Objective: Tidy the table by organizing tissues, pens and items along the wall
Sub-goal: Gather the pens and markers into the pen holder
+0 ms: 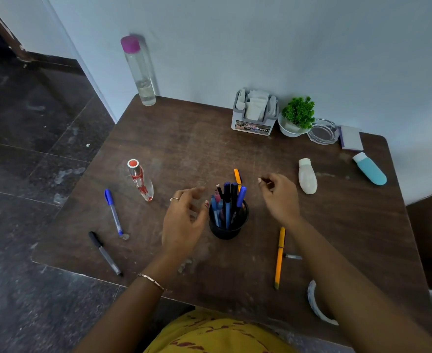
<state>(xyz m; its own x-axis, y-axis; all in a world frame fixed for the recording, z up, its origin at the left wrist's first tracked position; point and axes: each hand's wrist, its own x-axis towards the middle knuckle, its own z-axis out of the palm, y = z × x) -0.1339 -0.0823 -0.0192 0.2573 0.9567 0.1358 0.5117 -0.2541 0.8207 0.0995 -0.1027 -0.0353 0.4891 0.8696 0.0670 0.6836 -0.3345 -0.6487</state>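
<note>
A black mesh pen cup point(227, 225) full of several pens stands mid-table. My left hand point(183, 220) hovers just left of it, fingers relaxed and empty. My right hand point(280, 197) hovers to its right, fingers loosely curled, holding nothing. Loose on the table lie a blue pen point(113, 212), a black pen point(105, 253), a yellow pen point(279, 257) and another yellow pen point(237, 177) behind the cup. A grey tissue holder point(254, 113) with white tissues stands at the wall.
Along the wall stand a tall clear bottle with a purple cap point(139, 72), a small green plant point(297, 115), a glass ashtray point(323, 131) and a notepad point(351, 137). A red-capped glass bottle point(141, 180), a white bottle point(307, 176), a teal bottle point(370, 169) and tape point(314, 304) sit further out.
</note>
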